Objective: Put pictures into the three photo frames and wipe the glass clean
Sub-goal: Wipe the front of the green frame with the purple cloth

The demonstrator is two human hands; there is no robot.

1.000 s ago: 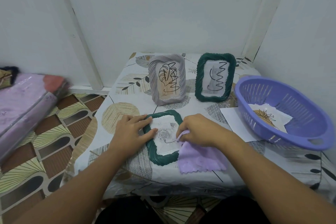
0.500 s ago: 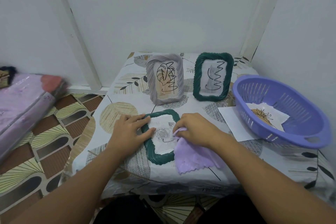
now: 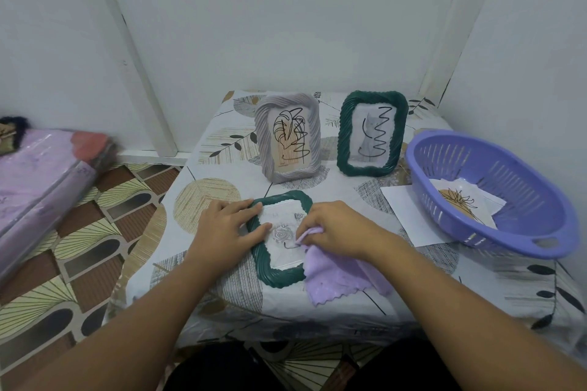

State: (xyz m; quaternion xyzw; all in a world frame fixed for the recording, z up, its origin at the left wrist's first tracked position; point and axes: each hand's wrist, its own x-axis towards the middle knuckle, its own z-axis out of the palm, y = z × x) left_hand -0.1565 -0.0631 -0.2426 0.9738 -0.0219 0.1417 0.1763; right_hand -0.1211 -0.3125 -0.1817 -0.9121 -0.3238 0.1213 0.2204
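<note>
On the table: you had three frames out, and the job looked about a third into the wiping, going by what was lying where.
Flat frame: the dark green frame (image 3: 279, 238) lay face up at the near edge of the table (image 3: 203, 200), picture already inside, with a dark scribble mark on its glass right by your cloth.
Left hand: your left hand (image 3: 228, 228) lay flat with straight fingers on the frame's left rim, pinning it down, not curled round anything.
Right hand: your right hand (image 3: 336, 232) was bunched around a fold of the purple cloth (image 3: 336, 276) and pressing it onto the glass; the rest of the cloth trailed off over the frame's right side.
Standing frames: the grey frame (image 3: 287, 136) and the second green frame (image 3: 371, 133) stood upright at the back, near each other, both with black scribbles on the glass, so I'd guess those weren't wiped yet.
Basket: the purple basket (image 3: 495, 197) sat on the right with a spare picture in it and a white sheet (image 3: 403, 209) poking out from under.
Handling: I'd reckon the frame was light and would skate on that slick tablecloth, so holding the ribbed rim was the smart spot. The glass looked thin, so firm, even pressure rather than jabbing. The cloth was soft and floppy, better balled up.
</note>
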